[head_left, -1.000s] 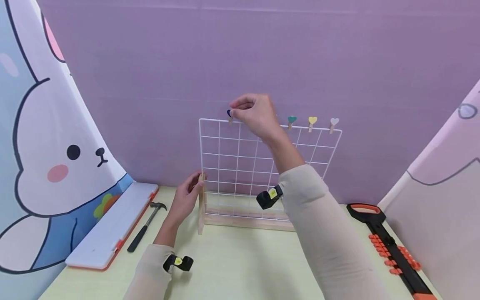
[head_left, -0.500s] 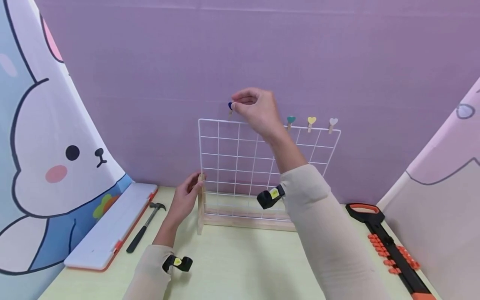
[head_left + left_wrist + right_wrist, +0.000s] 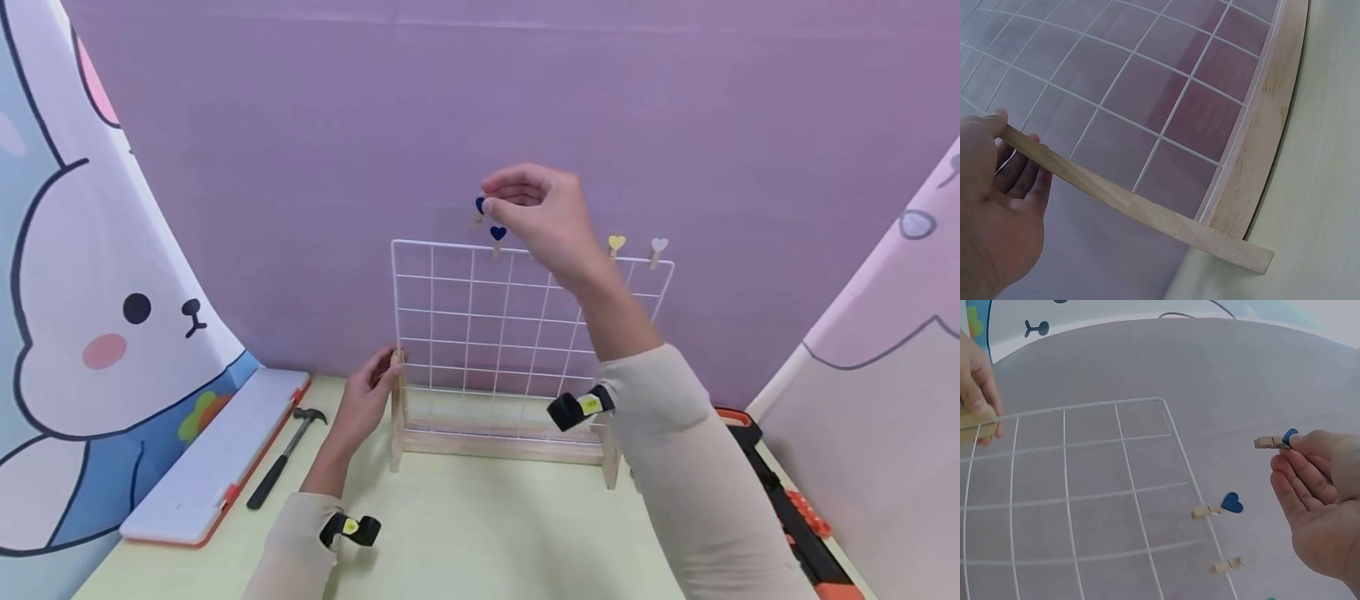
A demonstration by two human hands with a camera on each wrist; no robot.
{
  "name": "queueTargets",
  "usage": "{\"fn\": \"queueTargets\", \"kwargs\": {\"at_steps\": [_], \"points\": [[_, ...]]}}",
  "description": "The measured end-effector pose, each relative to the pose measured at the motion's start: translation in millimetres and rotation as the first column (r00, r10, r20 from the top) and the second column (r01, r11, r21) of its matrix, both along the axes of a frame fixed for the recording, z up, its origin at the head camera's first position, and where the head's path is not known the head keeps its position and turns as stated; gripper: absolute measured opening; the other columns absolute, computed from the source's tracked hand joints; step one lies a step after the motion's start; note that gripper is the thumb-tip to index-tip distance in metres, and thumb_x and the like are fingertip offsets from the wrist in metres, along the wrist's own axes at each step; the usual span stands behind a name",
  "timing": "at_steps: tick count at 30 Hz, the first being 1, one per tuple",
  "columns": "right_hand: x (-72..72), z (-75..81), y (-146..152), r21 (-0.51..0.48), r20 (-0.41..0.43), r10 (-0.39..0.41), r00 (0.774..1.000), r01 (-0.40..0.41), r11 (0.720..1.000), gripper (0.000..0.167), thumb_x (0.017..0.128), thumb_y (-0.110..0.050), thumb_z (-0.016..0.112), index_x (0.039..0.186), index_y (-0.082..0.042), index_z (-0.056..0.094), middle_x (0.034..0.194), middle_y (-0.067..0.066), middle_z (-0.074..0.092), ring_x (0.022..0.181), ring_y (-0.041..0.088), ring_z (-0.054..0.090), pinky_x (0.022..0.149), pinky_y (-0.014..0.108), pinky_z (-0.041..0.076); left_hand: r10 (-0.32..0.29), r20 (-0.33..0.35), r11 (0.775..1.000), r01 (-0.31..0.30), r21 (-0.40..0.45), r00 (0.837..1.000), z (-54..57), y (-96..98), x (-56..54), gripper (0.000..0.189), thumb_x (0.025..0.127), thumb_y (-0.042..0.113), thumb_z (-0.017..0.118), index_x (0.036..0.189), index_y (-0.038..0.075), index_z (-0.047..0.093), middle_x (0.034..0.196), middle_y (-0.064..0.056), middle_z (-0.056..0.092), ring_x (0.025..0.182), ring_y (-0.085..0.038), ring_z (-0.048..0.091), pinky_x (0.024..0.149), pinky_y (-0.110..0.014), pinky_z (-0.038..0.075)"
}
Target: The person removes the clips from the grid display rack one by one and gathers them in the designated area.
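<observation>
Upper centre, I see the right hand (image 3: 543, 212) pinch a blue-heart clothespin (image 3: 1277, 442); the left hand (image 3: 366, 406) grips a wooden upright (image 3: 1129, 201).

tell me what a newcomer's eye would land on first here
Probably the right hand, pinching a blue-heart clip above the top edge of the white wire grid near the centre of the head view. The big cartoon rabbit filling the left side likely draws the eye next. Lower down, the left hand grips the wooden upright at the grid's left end.
</observation>
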State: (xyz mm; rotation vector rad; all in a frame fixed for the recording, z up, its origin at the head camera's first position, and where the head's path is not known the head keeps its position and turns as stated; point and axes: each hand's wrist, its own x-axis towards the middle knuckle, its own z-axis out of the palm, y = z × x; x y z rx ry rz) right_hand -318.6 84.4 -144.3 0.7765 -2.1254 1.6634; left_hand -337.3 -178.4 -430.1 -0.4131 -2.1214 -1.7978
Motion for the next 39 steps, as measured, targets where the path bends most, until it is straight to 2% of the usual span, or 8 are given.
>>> {"fn": "queueTargets", "kwargs": {"at_steps": [2,8,10,17,21,27,34,39], "points": [[3.5,-0.8,6.0,0.009,-0.006,-0.005,1.000,0.005,1.000,0.016,0.092,-0.004,0.074,0.108,-0.004,0.075,0.101,0.004,0.076,0.096,0.016,0.072,0.089,0.022,0.057,0.004,0.001,1.000,-0.004,-0.003,1.000,0.1,-0.8,-1.0,0.046,0.108,0.026,0.054,0.149,0.004,0.051,0.145,-0.020,0.061,0.124,0.003,0.057,0.101,-0.006,0.046],[9.2,-10.5,23.3,0.041,0.012,-0.033,0.999,0.033,0.999,0.019,0.093,-0.003,0.074,0.111,-0.001,0.074,0.103,0.004,0.076,0.096,0.014,0.072,0.089,0.022,0.059,0.005,-0.007,1.000,-0.005,-0.016,1.000,-0.2,-2.6,-3.1,0.047,0.109,0.027,0.054,0.150,0.004,0.050,0.146,-0.020,0.060,0.136,-0.025,0.055,0.102,-0.005,0.044],[9.3,-15.9,29.3,0.044,0.021,-0.042,0.999,0.041,0.998,0.020,0.092,-0.002,0.074,0.112,-0.001,0.074,0.104,0.005,0.076,0.096,0.014,0.072,0.088,0.022,0.059,0.006,-0.004,1.000,-0.006,-0.013,1.000,-0.3,-2.5,-2.9,0.047,0.109,0.026,0.054,0.150,0.004,0.050,0.146,-0.020,0.060,0.137,-0.030,0.054,0.101,-0.005,0.044],[9.3,-35.4,55.1,0.079,0.017,-0.092,0.996,0.091,0.993,0.023,0.093,-0.006,0.075,0.115,-0.001,0.073,0.108,0.005,0.077,0.100,0.011,0.073,0.093,0.020,0.058,0.030,0.006,0.999,-0.030,-0.022,1.000,3.0,-3.5,-0.7,0.047,0.109,0.026,0.054,0.151,0.005,0.050,0.147,-0.019,0.060,0.127,-0.008,0.056,0.100,-0.005,0.045],[9.4,-48.3,74.1,0.096,0.030,-0.121,0.992,0.118,0.988,0.023,0.094,-0.009,0.075,0.115,-0.002,0.073,0.109,0.003,0.077,0.101,0.009,0.073,0.093,0.019,0.058,0.038,0.001,0.999,-0.038,-0.024,0.999,1.9,-4.3,-2.1,0.047,0.109,0.026,0.054,0.151,0.006,0.051,0.147,-0.019,0.060,0.127,-0.009,0.057,0.099,-0.005,0.045],[13.4,-62.6,105.9,0.140,0.037,-0.167,0.985,0.161,0.977,0.027,0.095,-0.012,0.075,0.118,0.001,0.071,0.109,-0.003,0.078,0.103,0.006,0.073,0.092,0.017,0.057,0.015,0.002,1.000,-0.015,-0.005,1.000,1.6,-3.7,-3.4,0.047,0.108,0.026,0.055,0.150,0.005,0.051,0.146,-0.019,0.060,0.127,-0.006,0.057,0.101,-0.007,0.046],[22.2,-74.2,132.0,0.239,0.061,-0.234,0.970,0.213,0.947,0.031,0.097,-0.020,0.074,0.122,-0.002,0.071,0.107,-0.011,0.078,0.102,0.001,0.071,0.090,0.013,0.056,0.025,0.010,1.000,-0.025,-0.013,1.000,3.2,-3.2,-3.2,0.047,0.108,0.026,0.055,0.151,0.006,0.050,0.147,-0.019,0.060,0.131,-0.015,0.058,0.100,-0.006,0.046],[24.6,-87.0,146.7,0.276,0.080,-0.239,0.968,0.209,0.938,0.033,0.097,-0.024,0.074,0.124,-0.004,0.070,0.108,-0.012,0.078,0.102,-0.001,0.071,0.090,0.011,0.054,0.025,0.008,1.000,-0.025,-0.019,1.000,2.6,-3.7,-3.1,0.048,0.108,0.026,0.055,0.152,0.006,0.050,0.148,-0.018,0.059,0.132,-0.018,0.056,0.100,-0.006,0.046]]}}
